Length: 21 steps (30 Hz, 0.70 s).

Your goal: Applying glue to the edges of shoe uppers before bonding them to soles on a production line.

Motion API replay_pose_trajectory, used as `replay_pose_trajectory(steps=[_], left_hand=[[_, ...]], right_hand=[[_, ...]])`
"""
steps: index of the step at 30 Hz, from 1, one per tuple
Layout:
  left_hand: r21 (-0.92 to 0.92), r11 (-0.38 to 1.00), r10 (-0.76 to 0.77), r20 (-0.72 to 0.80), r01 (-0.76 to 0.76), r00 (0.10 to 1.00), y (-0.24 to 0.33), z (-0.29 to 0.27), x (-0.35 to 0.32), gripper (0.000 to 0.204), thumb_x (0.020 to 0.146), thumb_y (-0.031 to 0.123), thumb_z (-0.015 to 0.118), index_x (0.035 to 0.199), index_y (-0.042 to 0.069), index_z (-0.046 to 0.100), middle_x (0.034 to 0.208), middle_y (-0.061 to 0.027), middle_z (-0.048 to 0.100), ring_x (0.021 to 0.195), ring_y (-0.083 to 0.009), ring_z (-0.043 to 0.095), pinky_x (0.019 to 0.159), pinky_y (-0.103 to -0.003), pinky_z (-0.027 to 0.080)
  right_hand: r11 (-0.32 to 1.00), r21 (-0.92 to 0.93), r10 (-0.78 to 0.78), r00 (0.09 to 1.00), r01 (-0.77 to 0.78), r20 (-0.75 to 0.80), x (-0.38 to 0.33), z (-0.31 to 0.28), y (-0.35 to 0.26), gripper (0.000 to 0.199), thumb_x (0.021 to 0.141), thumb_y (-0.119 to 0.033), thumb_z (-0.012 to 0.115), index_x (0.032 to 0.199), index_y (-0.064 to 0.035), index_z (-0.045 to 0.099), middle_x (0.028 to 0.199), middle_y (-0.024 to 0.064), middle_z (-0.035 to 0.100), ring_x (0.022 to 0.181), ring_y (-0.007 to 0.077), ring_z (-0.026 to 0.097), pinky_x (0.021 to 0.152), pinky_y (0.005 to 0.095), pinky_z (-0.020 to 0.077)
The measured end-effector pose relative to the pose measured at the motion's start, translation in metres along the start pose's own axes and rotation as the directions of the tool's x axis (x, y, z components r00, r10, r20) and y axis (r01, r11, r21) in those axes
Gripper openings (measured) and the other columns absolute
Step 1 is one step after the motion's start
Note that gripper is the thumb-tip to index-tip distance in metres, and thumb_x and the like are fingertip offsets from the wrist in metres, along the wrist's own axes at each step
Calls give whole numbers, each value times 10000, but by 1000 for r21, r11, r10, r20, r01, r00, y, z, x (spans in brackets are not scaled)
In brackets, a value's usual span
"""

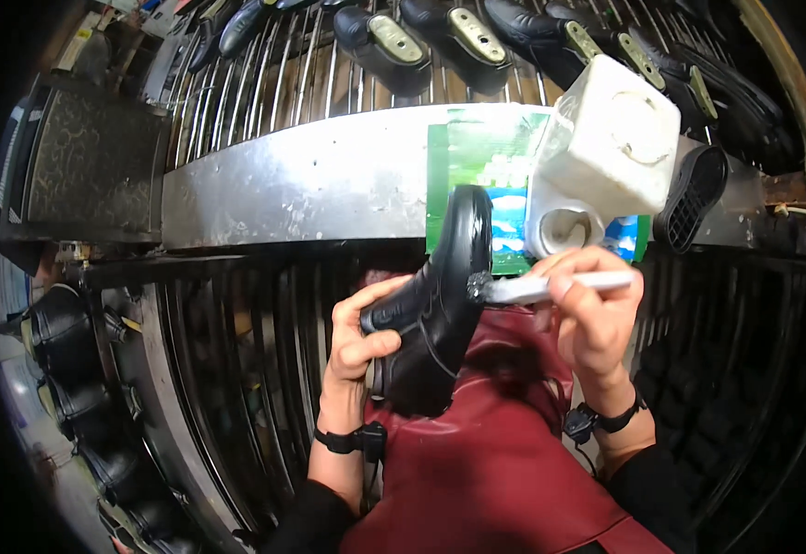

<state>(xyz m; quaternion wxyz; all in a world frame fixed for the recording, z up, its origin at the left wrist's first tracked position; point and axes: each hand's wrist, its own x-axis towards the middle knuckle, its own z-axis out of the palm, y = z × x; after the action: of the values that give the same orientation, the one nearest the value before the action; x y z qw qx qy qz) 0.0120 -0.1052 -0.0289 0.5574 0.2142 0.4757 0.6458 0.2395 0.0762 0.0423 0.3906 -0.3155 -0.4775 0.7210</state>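
Shoe (440, 305), black and glossy, sits mid-frame over the person's dark red apron (495, 452), sole edge turned up toward the camera. Left hand (361, 337) is wrapped round the upper from the left side, fingers curled tight on the leather, thumb on the near side; wrist w/ a black strap, forearm coming up from the lower edge. Right hand (597, 319) is closed round a white brush (551, 288), held like a pen, nearly level, its dark tip touching the shoe's sole rim. Right wrist also has a black strap, bent a bit inward.

Just above the right hand, a white plastic jug (611, 148) rests on a steel shelf (301, 189), tilted, w/ a round hole cut low in its front. Behind it a green card (477, 157) w/ blue and white patches leans upright against the shelf, partly hidden by jug and shoe. A loose black sole (694, 198) stands on edge right of the jug. Beyond the shelf, a wire rack (329, 78) carries a row of black shoes (440, 37), soles up. More dark shoes (61, 332) at far left.
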Motion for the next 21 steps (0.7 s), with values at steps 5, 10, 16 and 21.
replay_pose_trajectory(steps=[5, 10, 16, 21], left_hand=[[-68, 998, 10, -21, -12, 1000, -8, -8, 8, 704, 866, 248, 776, 1410, -153, 579, 1271, -201, 730, 1140, -245, 723, 1061, -368, 540], [-202, 979, 27, -40, -34, 999, -3, -11, 17, 519, 990, 190, 721, 1376, -136, 603, 1212, -191, 748, 1029, -216, 752, 944, -336, 602], [-246, 968, 36, -66, -51, 997, 7, -9, 22, 408, 1023, 125, 661, 1341, -128, 630, 1163, -181, 762, 958, -206, 766, 875, -319, 623], [-227, 972, 45, -65, -59, 997, 17, -5, 24, 380, 1058, 185, 631, 1282, -121, 648, 1108, -159, 766, 906, -194, 768, 815, -301, 631]], right_hand=[[986, -152, -41, 990, 61, 132, -44, 24, 11, 128, 909, -31, 741, 898, 95, 720, 909, 198, 783, 773, 189, 736, 706, 309, 580], [936, -225, -191, 928, 271, 321, -68, 36, 3, 108, 819, 35, 797, 868, 89, 718, 835, 211, 767, 724, 276, 767, 666, 353, 616], [941, -266, -130, 951, 208, 282, -47, 36, -23, 97, 837, 29, 775, 897, 95, 737, 878, 196, 769, 745, 239, 756, 689, 330, 607], [840, -280, -324, 843, 465, 429, -35, 38, -19, 176, 760, 64, 789, 909, 95, 701, 857, 223, 749, 783, 264, 761, 699, 323, 596]])
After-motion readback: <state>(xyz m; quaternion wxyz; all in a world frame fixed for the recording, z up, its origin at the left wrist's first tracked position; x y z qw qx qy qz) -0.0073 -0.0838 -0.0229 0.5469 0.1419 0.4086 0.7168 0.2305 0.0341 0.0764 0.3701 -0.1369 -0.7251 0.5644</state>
